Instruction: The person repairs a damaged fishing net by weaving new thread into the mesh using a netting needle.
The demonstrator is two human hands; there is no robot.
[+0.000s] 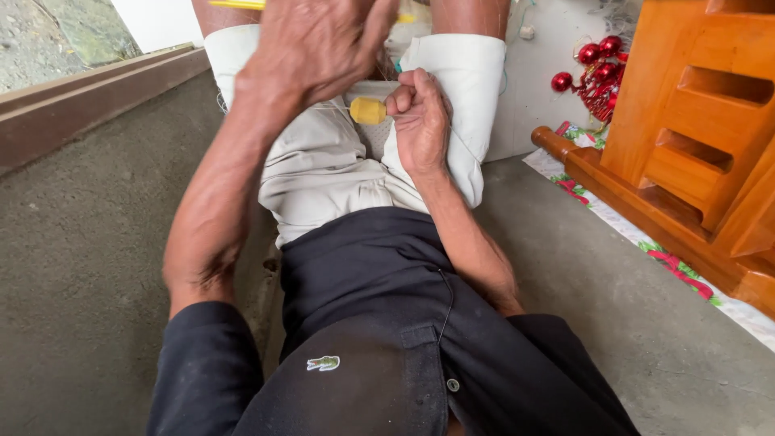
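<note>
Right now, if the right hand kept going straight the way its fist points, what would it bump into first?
Most likely the small yellow spool: the right hand faces it and already looks to touch it. Just past it is the left hand, though how far in depth is hard to tell.

Home: wooden furniture (694, 153), concrete floor (89, 266)

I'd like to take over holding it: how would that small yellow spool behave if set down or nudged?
The yellow spool looks rounded, so it would probably roll. It seems small beside the right hand pinching it, so likely light. The thin thread trailing from it looks floppy and may unwind.
</note>
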